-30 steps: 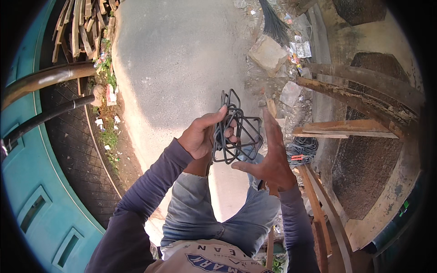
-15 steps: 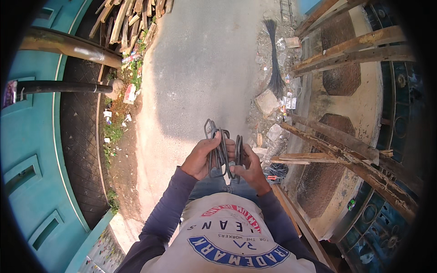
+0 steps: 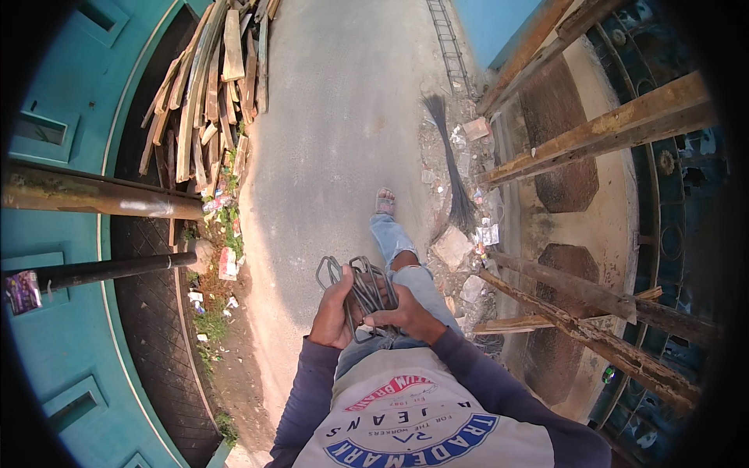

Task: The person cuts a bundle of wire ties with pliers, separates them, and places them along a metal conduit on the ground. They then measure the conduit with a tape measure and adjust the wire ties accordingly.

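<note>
In front of my waist I carry a bunch of grey steel rebar stirrups (image 3: pixel 365 295), bent into rectangular loops. My left hand (image 3: pixel 334 313) is closed round their left side, its thumb across the upper bars. From the other side my right hand (image 3: pixel 409 313) grips the bunch, with the thumb laid over the lower bars. The loops overlap, and some stick out past the left thumb. Most of the left fingers are hidden behind the bars.
Timber is piled (image 3: pixel 207 101) at the far left. A bundle of dark rods (image 3: pixel 452 168) lies along the right roadside near rubble (image 3: pixel 452 247); a ladder-like steel cage (image 3: pixel 449 47) lies beyond. Slanting wooden props (image 3: pixel 593 331) jut in from the right. Poles (image 3: pixel 117 269) stand left.
The loops my right hand held apart are now together with those in my left. I have moved forward along the road, and my right leg and sandalled foot have come into view.
</note>
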Available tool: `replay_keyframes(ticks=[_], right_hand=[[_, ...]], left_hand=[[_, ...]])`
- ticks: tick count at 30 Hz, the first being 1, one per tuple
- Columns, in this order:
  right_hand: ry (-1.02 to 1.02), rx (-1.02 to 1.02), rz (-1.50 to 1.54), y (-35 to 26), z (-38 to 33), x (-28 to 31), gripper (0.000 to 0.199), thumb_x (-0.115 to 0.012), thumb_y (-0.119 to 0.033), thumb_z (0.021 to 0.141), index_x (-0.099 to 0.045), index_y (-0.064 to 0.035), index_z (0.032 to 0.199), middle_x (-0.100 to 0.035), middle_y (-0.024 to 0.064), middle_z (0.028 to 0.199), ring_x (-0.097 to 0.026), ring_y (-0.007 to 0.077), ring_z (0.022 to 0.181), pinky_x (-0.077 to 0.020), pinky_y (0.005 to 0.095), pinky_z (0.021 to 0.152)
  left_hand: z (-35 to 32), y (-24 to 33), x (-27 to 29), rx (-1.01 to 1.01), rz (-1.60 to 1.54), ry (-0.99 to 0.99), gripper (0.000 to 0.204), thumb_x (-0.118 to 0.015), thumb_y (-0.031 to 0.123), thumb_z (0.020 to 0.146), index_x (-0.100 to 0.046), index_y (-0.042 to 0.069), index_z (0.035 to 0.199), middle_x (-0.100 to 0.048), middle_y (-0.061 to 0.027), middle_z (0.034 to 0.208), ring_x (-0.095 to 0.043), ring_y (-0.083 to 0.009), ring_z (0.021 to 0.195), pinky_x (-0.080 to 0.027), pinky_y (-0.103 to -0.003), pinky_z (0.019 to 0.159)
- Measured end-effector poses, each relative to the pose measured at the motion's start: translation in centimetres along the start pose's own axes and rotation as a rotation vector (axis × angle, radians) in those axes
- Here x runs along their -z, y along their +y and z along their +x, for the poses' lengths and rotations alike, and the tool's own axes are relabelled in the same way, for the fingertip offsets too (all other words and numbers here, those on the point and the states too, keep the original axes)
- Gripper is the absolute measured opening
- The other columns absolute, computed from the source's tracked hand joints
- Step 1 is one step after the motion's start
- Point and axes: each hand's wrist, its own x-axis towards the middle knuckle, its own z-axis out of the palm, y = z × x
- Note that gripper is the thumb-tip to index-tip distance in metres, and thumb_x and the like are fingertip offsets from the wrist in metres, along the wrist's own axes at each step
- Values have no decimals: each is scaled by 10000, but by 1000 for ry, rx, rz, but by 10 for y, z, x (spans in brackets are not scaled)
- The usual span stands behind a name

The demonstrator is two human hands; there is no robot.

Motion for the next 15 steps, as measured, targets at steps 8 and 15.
replay_keyframes(ticks=[8,15], right_hand=[[143,53,-19,-179,171,93,621,-815,-106,811,-561,3,1368,-669,31,1097,-646,92,958,-534,257,887],[208,81,320,-357,247,126,561,-744,-71,827,-588,21,1358,-702,55,1121,-681,130,1007,-547,273,907]], left_hand=[[180,169,-70,54,189,-6,431,-573,334,1108,-645,-65,1252,-739,-179,1108,-755,-224,982,-623,-328,860],[276,322,-184,63,247,45,340,-654,256,1062,-662,-71,1154,-745,-154,1010,-755,-203,921,-635,-312,810]])
